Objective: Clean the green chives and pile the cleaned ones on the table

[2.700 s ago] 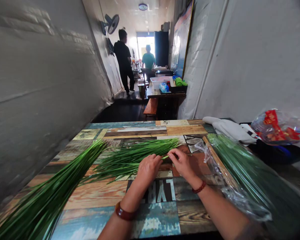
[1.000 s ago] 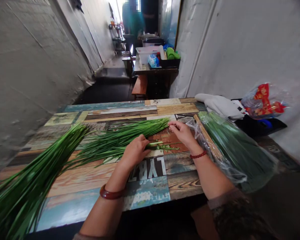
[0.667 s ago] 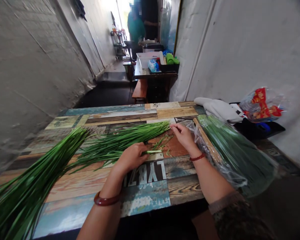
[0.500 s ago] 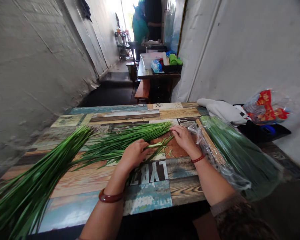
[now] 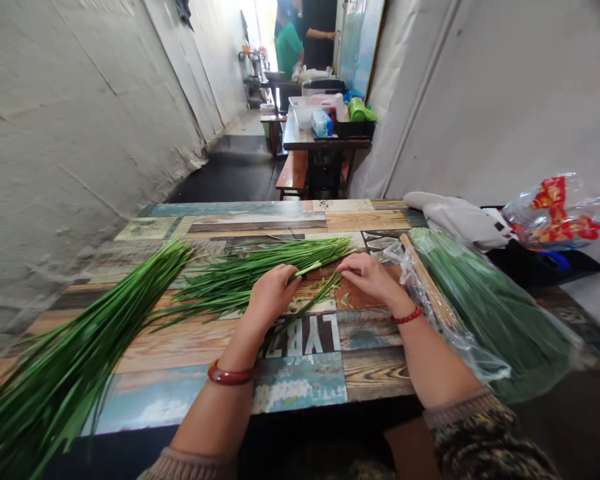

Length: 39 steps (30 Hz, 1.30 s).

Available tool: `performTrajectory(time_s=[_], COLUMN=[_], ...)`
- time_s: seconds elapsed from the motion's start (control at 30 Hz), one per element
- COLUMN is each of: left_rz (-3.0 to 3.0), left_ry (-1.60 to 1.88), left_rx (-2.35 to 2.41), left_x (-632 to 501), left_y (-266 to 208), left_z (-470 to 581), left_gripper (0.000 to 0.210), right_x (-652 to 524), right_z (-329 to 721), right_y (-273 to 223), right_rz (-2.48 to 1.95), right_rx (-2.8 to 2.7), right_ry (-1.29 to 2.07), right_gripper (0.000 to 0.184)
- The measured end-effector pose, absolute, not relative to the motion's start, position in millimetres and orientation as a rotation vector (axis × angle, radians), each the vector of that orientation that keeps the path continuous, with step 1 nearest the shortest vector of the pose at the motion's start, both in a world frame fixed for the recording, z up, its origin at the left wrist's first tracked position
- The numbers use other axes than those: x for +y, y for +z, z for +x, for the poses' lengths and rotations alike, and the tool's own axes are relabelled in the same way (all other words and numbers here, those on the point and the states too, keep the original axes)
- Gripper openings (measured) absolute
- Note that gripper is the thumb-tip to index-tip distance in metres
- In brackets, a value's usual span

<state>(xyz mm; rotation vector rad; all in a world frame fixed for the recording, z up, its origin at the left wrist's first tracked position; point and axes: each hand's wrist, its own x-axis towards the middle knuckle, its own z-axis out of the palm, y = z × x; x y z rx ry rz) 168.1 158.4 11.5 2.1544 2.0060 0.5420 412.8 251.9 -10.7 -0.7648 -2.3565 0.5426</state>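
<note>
My left hand (image 5: 273,293) is closed around a few garlic chives (image 5: 307,269), their pale ends sticking out past the thumb toward the right. My right hand (image 5: 365,275) is pinched just right of those ends; whatever lies between its fingertips is too small to make out. Beneath its fingers lies a thin strand of chive (image 5: 317,295) among small leaf scraps. Behind both hands a loose pile of chives (image 5: 260,263) is spread across the table. A larger bunch of chives (image 5: 105,320) lies at the left, its leaves hanging over the near edge.
On the patterned table (image 5: 300,387), more chives in a clear plastic bag (image 5: 495,313) lie at the right. A grey-white cloth item (image 5: 460,217) and a red-printed plastic bag (image 5: 555,213) sit beyond. Farther back are a second table (image 5: 325,141), a bench (image 5: 293,172) and a person in green (image 5: 289,50).
The view has shifted slightly. My right hand has moved a little toward the near side, away from the pile's cut ends. The chives in my left hand now point more upward to the right.
</note>
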Motion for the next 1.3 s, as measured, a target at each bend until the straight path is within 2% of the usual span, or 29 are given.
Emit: performTrajectory(time_s=[0.23, 0.37, 0.5, 0.7, 0.9, 1.1, 1.2, 1.3], left_rz=[2.126, 2.109, 2.066, 1.967, 1.818, 1.721, 1.759, 1.809], left_ry=[0.673, 0.812, 0.950, 1.147, 1.202, 1.302, 1.178, 0.982], left_rx=[1.999, 1.977, 1.932, 1.900, 2.009, 1.892, 1.802, 1.622], left_x=[158, 160, 160, 162, 163, 164, 162, 158], left_y=[12, 11, 8, 5, 8, 8, 10, 11], left_z=[168, 165, 162, 158, 153, 156, 163, 173], left_gripper=[0.022, 0.023, 0.026, 0.026, 0.027, 0.027, 0.030, 0.034], right_x=[248, 249, 247, 245, 246, 236, 228, 222], right_z=[418, 416, 412, 407, 407, 405, 395, 385], right_y=[-4, -1, 1, -5, -5, 3, 3, 0], right_rz=[-0.937, -0.859, -0.849, -0.857, -0.921, -0.639, -0.588, -0.610], right_rx=[-2.449, -2.344, -2.143, -2.065, -1.837, -1.912, -2.125, -2.218], right_ry=[0.323, 0.570, 0.884, 1.005, 1.075, 1.288, 1.175, 0.896], right_gripper=[0.011, 0.006, 0.010, 0.015, 0.017, 0.016, 0.015, 0.014])
